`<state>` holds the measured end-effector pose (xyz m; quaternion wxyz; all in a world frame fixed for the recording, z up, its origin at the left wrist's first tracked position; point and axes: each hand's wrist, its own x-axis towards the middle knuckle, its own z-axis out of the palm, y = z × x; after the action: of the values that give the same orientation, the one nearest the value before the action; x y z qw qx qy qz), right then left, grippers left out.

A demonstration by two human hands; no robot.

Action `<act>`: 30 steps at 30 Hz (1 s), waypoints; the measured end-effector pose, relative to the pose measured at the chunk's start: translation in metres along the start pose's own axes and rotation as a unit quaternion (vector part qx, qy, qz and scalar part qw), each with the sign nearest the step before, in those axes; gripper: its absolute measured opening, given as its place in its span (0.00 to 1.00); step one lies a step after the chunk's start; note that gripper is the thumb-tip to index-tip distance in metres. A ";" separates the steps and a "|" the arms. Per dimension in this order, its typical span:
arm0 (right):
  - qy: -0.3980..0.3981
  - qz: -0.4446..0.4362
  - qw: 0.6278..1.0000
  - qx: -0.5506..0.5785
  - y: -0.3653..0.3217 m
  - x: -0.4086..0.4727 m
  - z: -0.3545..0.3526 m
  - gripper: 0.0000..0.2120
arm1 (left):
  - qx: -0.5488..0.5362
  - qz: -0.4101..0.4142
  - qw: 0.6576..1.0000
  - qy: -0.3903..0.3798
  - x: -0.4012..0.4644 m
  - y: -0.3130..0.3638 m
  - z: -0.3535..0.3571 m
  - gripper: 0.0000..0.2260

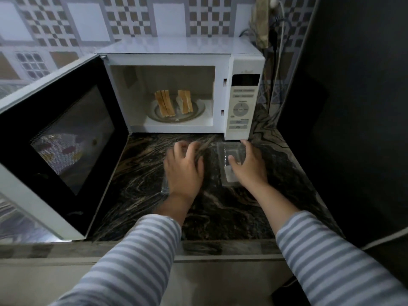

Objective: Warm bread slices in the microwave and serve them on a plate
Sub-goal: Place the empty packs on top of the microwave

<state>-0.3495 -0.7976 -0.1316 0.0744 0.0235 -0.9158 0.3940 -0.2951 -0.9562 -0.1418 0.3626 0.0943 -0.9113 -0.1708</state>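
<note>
Bread slices (173, 102) inside open microwave (240, 62) (beyond both hands), left hand (184, 166) loosely curled, right hand (248, 164) gripping clear tray (229, 151)

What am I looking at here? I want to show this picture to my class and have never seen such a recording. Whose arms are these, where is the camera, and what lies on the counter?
The camera sits on a person's head, looking forward and down, so the striped sleeves are the wearer's own arms. The microwave stands on a dark marbled counter with its door swung open. Inside, bread slices stand on the glass turntable. The left hand and right hand rest on clear plastic packaging lying on the counter. How firmly the fingers grip it is hard to tell.
</note>
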 end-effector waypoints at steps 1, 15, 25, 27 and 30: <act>-0.007 -0.012 1.000 0.001 0.000 0.003 0.004 0.29 | 0.004 -0.027 1.000 -0.008 0.001 -0.007 -0.001 0.18; 0.041 -0.040 0.998 0.013 0.009 -0.002 0.040 0.33 | -0.112 -0.124 0.980 -0.105 -0.009 -0.039 0.006 0.32; 0.126 -0.151 0.977 0.083 -0.054 -0.018 0.016 0.31 | -0.132 -0.045 0.990 0.015 0.026 -0.029 -0.037 0.32; 0.151 -0.178 0.968 0.094 -0.076 -0.016 0.004 0.32 | -0.147 -0.022 0.988 0.049 0.044 -0.027 -0.051 0.32; 0.166 -0.189 0.962 0.102 -0.110 -0.009 -0.014 0.32 | -0.168 -0.022 0.982 0.079 0.074 -0.024 -0.074 0.31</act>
<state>-0.3277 -0.8637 -0.0446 0.2955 0.1383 -0.8243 0.4627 -0.2956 -1.0181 -0.0543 0.4401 0.0648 -0.8360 -0.3214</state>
